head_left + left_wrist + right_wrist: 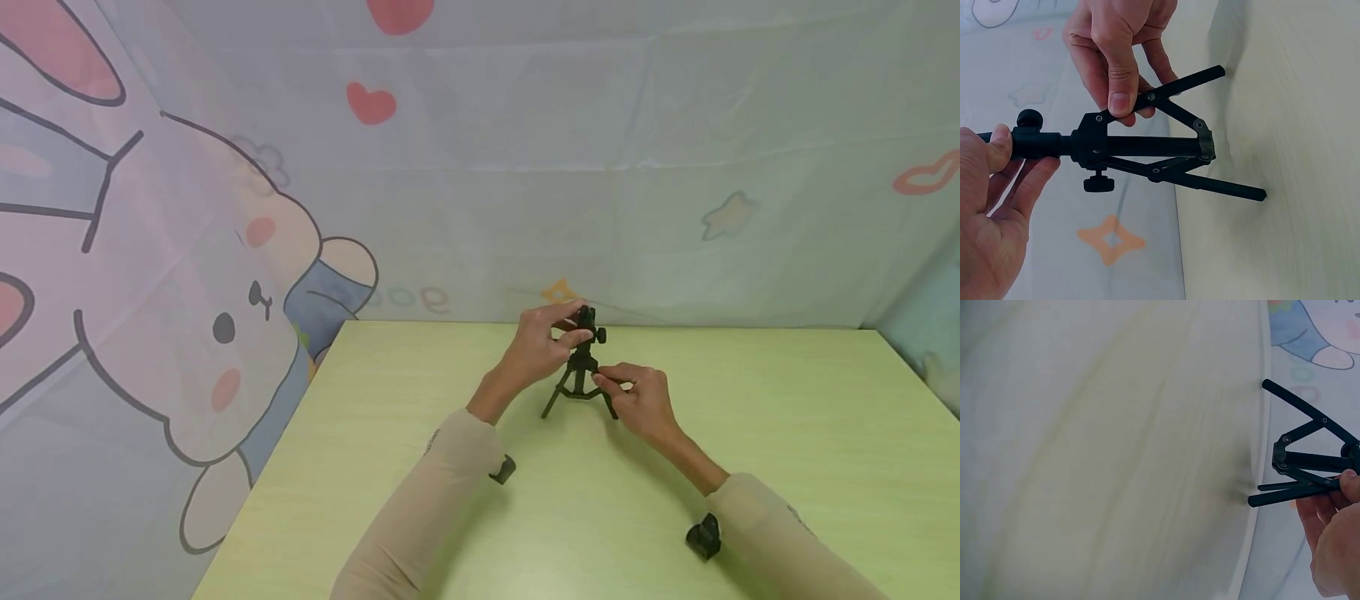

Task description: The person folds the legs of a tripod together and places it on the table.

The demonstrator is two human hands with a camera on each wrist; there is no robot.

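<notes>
a person in pale sleeves works a small black tripod, upright near the middle of the desk's back edge, legs spread. the left hand pinches its upper column between thumb and fingers; the right hand pinches one leg. behind, a cloth shows a cartoon rabbit.

Both beige-sleeved arms reached forward, the bare left hand pinching higher than the bare right hand, also pinching.
</notes>
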